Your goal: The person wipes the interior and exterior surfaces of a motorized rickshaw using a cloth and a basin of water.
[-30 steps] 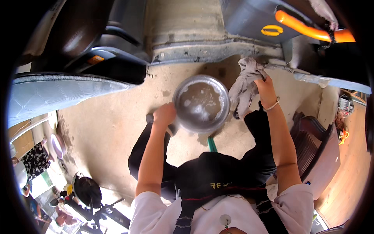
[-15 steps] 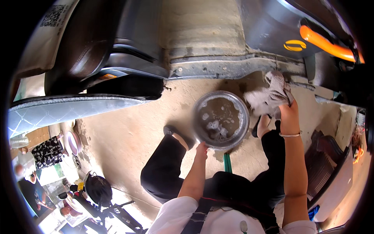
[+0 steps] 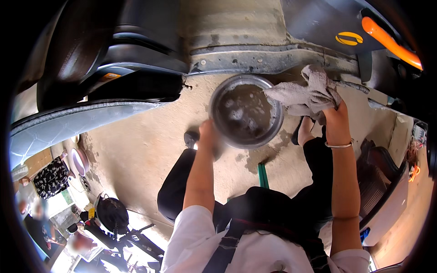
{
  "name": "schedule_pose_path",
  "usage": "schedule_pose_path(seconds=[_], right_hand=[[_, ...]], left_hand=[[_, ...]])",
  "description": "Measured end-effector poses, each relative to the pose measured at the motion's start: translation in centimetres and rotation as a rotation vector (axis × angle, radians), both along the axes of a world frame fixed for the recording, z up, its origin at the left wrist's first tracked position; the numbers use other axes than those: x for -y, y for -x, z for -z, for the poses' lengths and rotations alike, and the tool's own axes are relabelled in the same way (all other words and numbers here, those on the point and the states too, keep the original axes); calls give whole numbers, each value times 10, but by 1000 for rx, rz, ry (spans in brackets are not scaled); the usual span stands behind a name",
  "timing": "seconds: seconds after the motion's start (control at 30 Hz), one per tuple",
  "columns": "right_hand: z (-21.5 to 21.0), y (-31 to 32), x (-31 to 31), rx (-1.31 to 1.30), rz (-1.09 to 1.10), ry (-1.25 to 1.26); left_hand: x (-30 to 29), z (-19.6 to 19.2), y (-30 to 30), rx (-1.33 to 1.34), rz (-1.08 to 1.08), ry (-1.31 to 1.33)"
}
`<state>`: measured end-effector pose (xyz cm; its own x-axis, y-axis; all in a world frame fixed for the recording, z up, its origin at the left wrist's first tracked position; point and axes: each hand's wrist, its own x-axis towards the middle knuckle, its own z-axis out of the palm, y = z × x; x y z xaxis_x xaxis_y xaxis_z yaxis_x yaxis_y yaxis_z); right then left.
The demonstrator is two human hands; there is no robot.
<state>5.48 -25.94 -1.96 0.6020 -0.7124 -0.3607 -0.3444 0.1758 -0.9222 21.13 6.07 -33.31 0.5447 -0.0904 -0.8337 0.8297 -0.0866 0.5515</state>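
A round metal basin [image 3: 220, 132] with murky, sudsy water stands on the concrete floor ahead of my knees. Bunched in my right hand [image 3: 336, 119] is a damp-looking grey cloth [image 3: 314, 93]. One loose end of the cloth reaches across to the basin's right rim; the closed fingers are partly covered by its folds. Smeared by motion, my left hand [image 3: 207, 133] is at the basin's left rim, and its fingers cannot be made out. A bracelet [image 3: 339, 144] circles my right wrist.
Beyond the basin runs a dark vehicle sill [image 3: 227, 61]. A dark panel with an orange handle [image 3: 391, 43] rises at far right. A padded grey panel [image 3: 82, 127] juts in from the left. Green stool parts [image 3: 263, 175] show under me. Other people are at lower left.
The basin has slid away from me and slightly left, toward the sill. My left hand has moved from its near rim to its left side. The cloth now hangs over toward the basin.
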Motion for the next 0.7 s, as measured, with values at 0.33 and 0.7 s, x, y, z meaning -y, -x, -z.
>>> schedule_pose_path(seconds=[0.33, 0.7], right_hand=[[-5, -6, -7, 67, -14, 65], [28, -49, -20, 62, 92, -108]], left_hand=[[-4, -20, 107, 544, 925, -684], [-18, -26, 321, -981, 325, -46]])
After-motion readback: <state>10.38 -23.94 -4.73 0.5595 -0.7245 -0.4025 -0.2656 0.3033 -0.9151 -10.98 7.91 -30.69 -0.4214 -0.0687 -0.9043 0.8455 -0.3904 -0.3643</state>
